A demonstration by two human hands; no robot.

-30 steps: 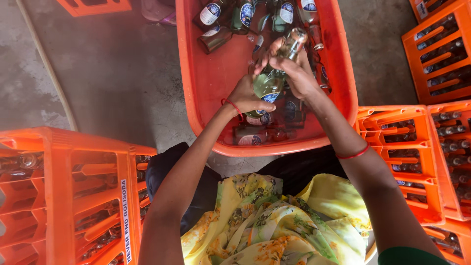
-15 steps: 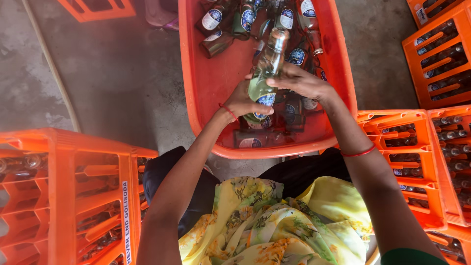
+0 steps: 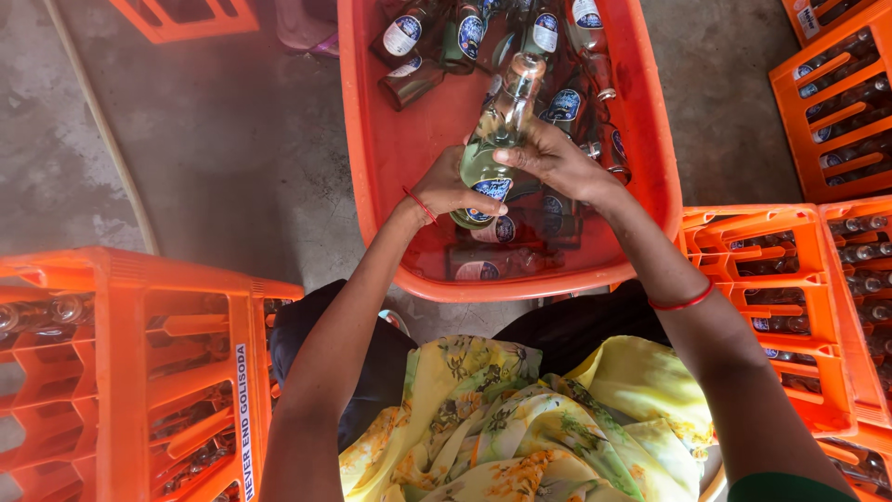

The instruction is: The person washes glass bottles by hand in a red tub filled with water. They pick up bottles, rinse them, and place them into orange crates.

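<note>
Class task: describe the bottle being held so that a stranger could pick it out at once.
Find the big red tub at top centre. Above it, both hands, left hand and right hand, grip one clear glass bottle. Unlike the bottles lying in the tub, it is lifted and tilted.

A clear glass bottle (image 3: 497, 130) with a blue oval label near its base is sitting above the red tub (image 3: 390, 139), its neck tilting toward one o'clock and its open mouth pointing away. It is looking pale green and wet. The left hand (image 3: 453, 186) is cupping its base at seven o'clock; the right hand (image 3: 550, 163) is gripping its middle at three o'clock.
</note>
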